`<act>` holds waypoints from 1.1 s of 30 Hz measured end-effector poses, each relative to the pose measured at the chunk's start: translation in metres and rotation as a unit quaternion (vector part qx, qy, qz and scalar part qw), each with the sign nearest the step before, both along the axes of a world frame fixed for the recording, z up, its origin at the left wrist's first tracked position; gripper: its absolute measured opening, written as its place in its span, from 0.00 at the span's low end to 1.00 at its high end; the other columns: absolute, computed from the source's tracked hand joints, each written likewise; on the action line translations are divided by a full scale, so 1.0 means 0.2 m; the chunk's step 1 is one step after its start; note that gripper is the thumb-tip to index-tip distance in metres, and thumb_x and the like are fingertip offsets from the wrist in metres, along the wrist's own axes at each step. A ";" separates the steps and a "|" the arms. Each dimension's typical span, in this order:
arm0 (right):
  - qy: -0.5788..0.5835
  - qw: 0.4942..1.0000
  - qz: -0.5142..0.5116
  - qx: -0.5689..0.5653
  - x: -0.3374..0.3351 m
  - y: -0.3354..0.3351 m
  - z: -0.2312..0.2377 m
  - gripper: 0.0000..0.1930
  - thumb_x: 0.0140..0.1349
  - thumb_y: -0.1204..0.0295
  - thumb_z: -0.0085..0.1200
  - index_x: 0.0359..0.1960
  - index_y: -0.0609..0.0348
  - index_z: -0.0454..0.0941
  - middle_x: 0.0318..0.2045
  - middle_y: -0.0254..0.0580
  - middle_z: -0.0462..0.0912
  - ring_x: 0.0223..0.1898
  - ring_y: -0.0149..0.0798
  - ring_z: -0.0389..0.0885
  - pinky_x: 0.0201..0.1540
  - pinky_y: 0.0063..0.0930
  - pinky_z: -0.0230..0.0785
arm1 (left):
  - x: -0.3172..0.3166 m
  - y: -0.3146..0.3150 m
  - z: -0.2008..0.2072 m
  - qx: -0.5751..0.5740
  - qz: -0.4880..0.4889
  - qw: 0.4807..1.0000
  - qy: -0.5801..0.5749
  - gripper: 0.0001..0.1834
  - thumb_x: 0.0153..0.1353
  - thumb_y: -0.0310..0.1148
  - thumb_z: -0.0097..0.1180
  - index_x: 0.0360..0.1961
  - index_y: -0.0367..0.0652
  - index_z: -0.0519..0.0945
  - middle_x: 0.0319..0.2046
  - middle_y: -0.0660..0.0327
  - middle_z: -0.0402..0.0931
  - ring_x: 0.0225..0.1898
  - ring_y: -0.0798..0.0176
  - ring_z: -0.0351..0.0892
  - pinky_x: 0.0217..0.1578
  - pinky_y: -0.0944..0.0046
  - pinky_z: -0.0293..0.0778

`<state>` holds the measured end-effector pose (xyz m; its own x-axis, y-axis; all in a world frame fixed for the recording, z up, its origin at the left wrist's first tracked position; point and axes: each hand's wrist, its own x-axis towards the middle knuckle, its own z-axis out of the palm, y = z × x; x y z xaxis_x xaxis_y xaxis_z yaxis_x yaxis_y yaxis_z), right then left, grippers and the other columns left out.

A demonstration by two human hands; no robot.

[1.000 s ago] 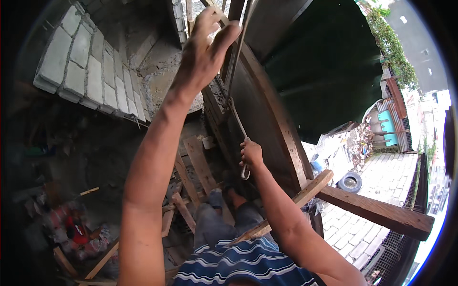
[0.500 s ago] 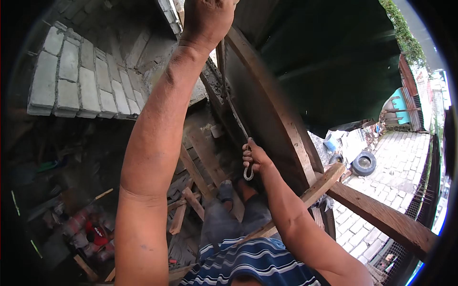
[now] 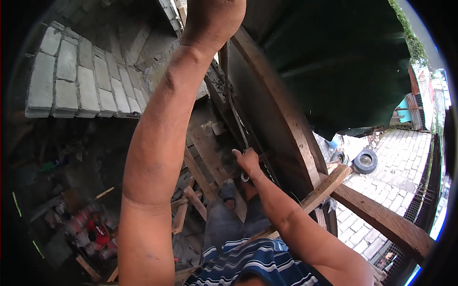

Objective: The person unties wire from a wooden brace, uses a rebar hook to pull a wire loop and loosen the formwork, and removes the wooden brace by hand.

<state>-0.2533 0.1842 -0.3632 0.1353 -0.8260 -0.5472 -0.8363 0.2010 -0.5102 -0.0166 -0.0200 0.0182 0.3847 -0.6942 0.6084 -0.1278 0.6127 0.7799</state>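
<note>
Fingers of the right hand (image 3: 249, 162) meet a thin grey line (image 3: 238, 119), rope or ribbed rod being hard to tell, near the centre of the frame; one digit juts leftward, and whether the others clamp cannot be told. Its curled end (image 3: 244, 177) shows just below that hand. At the top edge the left hand (image 3: 214, 21) is cut off, its fingers out of sight. Good handling would probably mean wrapping every right finger above the curl, pulling along the line rather than sideways, and giving the right forearm room over the pale timber bar (image 3: 329, 187) right of centre.
</note>
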 end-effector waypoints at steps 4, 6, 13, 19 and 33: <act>-0.089 0.992 -0.010 0.093 0.01 -0.01 -0.17 0.24 0.60 0.57 0.61 0.38 0.75 0.79 0.30 0.58 0.85 0.34 0.53 0.85 0.40 0.45 0.77 | -0.05 0.00 0.04 0.029 0.006 0.999 0.024 0.33 0.73 0.61 0.46 0.14 0.53 0.63 0.12 0.74 0.56 0.14 0.77 0.54 0.15 0.71 0.49; -0.135 0.975 -0.030 0.176 0.02 0.00 -0.21 0.20 0.60 0.60 0.61 0.37 0.72 0.79 0.26 0.50 0.83 0.27 0.45 0.82 0.33 0.40 0.75 | -0.06 0.02 0.06 0.048 0.008 0.998 0.027 0.34 0.72 0.63 0.46 0.13 0.53 0.63 0.11 0.74 0.55 0.13 0.77 0.53 0.14 0.71 0.48; -0.333 0.834 -0.154 0.412 0.13 0.03 0.01 0.12 0.68 0.67 0.55 0.26 0.54 0.71 0.14 0.29 0.67 0.12 0.27 0.66 0.16 0.26 0.58 | -0.06 0.02 0.06 0.031 0.037 0.998 -0.032 0.36 0.70 0.68 0.42 0.12 0.57 0.61 0.09 0.75 0.52 0.10 0.77 0.50 0.11 0.72 0.45; -0.453 0.637 -0.168 0.601 0.13 -0.02 0.15 0.16 0.71 0.62 0.56 0.25 0.48 0.66 0.15 0.23 0.62 0.12 0.23 0.60 0.15 0.23 0.54 | -0.08 0.01 0.04 0.039 0.047 0.998 -0.020 0.36 0.70 0.68 0.42 0.12 0.57 0.61 0.09 0.76 0.51 0.10 0.78 0.48 0.11 0.72 0.44; -0.525 0.432 -0.369 0.634 0.23 -0.03 0.38 0.13 0.75 0.60 0.49 0.34 0.53 0.70 0.20 0.26 0.66 0.17 0.24 0.62 0.16 0.19 0.57 | 0.07 0.04 -0.04 0.032 -0.090 0.993 0.066 0.28 0.73 0.57 0.48 0.20 0.50 0.70 0.15 0.75 0.59 0.17 0.79 0.56 0.18 0.73 0.53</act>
